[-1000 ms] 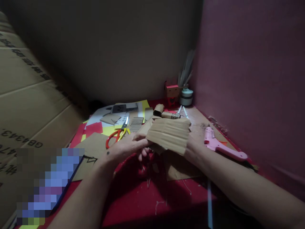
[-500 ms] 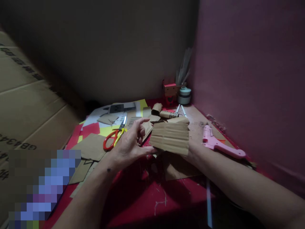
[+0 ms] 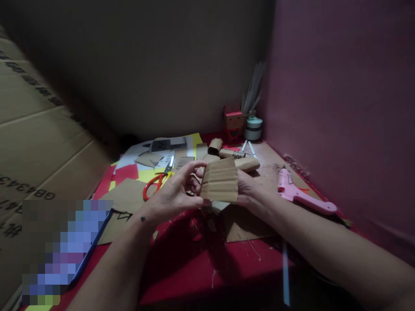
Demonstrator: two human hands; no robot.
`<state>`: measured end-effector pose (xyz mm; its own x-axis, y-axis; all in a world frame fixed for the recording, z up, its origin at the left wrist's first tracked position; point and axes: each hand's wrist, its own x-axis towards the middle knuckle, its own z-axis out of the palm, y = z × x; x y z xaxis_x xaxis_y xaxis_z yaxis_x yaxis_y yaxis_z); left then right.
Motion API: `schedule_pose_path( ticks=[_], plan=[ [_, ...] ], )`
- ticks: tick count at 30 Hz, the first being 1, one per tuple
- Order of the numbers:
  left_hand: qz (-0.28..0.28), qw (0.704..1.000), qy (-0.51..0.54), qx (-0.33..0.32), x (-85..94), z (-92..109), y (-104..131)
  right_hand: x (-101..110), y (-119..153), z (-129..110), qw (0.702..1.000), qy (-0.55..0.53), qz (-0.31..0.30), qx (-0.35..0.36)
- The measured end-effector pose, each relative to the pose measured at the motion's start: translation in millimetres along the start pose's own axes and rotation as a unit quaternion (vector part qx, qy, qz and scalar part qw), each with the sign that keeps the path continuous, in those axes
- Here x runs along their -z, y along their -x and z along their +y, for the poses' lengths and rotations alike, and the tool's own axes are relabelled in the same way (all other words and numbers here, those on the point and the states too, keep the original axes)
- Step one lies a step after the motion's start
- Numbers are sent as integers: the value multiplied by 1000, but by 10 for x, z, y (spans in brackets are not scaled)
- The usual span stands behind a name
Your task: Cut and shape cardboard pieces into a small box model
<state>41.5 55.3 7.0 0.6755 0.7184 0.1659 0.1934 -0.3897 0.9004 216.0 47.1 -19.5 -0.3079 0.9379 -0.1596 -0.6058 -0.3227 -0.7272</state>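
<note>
A creased piece of brown corrugated cardboard (image 3: 220,181) is raised over the middle of the table. My left hand (image 3: 178,185) grips its left side, thumb at the lower corner and index finger at the upper one. From the right, my right hand (image 3: 249,190) holds the same piece; most of its fingers are hidden behind the cardboard. Red-and-yellow scissors (image 3: 157,181) lie just beyond my left hand. A rolled cardboard tube (image 3: 215,146) and a marked cardboard roll (image 3: 231,153) rest behind the held piece.
To the right lies a pink hot glue gun (image 3: 296,194), with a pale blue stick (image 3: 285,272) nearer me. Flat cardboard (image 3: 125,194) and coloured paper (image 3: 126,172) cover the left. A big carton (image 3: 48,142) and a purple wall (image 3: 340,108) flank the table.
The cardboard piece has turned and shows a narrower face. My left hand's fingers have closed onto its left edge, and my right hand has shifted slightly left.
</note>
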Motion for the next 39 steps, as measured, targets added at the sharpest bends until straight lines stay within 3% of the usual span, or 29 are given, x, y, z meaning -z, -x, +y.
schedule_pose_path(
  ticks=[4, 8, 15, 25, 33, 39],
  plan=[
    [23, 999, 37, 11, 103, -1, 5, 13, 13, -60, 995, -82, -6, -65],
    [26, 995, 93, -4, 159, 45, 18, 29, 7, -82, 990, -109, -37, -77],
    [39, 995, 95, 8, 196, 167, 49, -15, 43, -104, 989, -121, -16, -82],
    [27, 997, 70, -6, 241, -27, 65, 42, 1, -76, 992, -101, -25, -68],
    [23, 999, 45, 17, 220, 21, 72, 58, -8, -59, 994, -78, -41, -61],
    [20, 999, 35, 11, 189, 12, 56, 29, 8, -65, 996, -71, -10, -55]
  ],
)
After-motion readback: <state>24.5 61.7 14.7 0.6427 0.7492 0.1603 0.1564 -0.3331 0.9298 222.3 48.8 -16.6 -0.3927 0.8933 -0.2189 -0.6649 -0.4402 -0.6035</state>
